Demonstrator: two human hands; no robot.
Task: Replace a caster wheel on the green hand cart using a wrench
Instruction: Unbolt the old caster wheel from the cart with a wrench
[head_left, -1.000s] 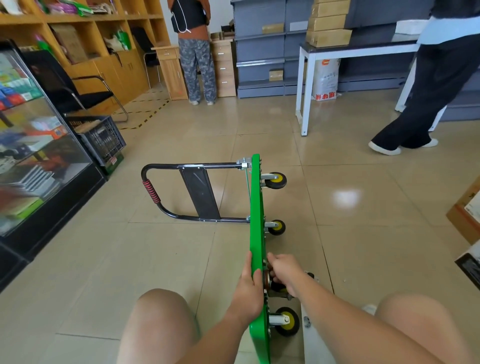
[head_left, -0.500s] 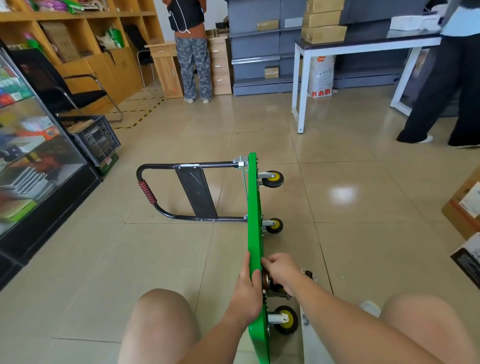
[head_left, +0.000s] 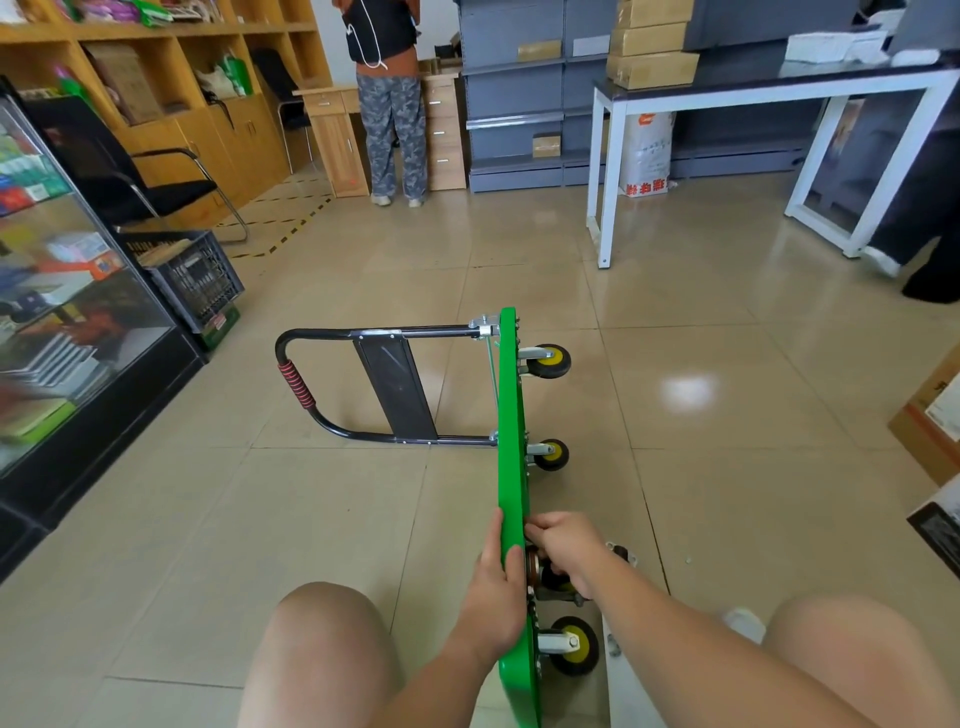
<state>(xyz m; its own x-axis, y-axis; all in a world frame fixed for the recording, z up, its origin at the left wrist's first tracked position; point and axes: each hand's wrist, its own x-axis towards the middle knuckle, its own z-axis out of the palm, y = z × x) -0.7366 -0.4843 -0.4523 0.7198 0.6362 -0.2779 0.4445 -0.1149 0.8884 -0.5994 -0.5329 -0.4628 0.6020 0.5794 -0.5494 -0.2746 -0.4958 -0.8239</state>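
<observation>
- The green hand cart (head_left: 511, 415) stands on its long edge on the floor at dead centre, between my operator's bare knees.
- Its long axis runs from 6 to 12 o'clock. The wheels face 3 o'clock, and the black handle (head_left: 363, 332) lies out flat toward 9 o'clock.
- The left hand (head_left: 496, 587) grips the deck's upper edge, fingers wrapped over it.
- The right hand (head_left: 566, 545) covers a caster wheel (head_left: 556, 579), fingers curled in on its mount at the deck's underside. I cannot tell whether it holds a tool.
- At 10 o'clock a black plastic crate (head_left: 202, 280) holds flat brownish items I can't identify.
- At 9 o'clock a glass display case (head_left: 62, 312) has books and small boxes on its shelves.
- At 3 o'clock an open cardboard box (head_left: 930, 415) is cut off by the frame, its contents unseen.
- The floor (head_left: 727, 467) is glossy beige tile.
- At 1 o'clock there is a white table (head_left: 769, 93) with stacked cartons (head_left: 652, 47) on it. At 11 o'clock are wooden shelves (head_left: 156, 31).
</observation>
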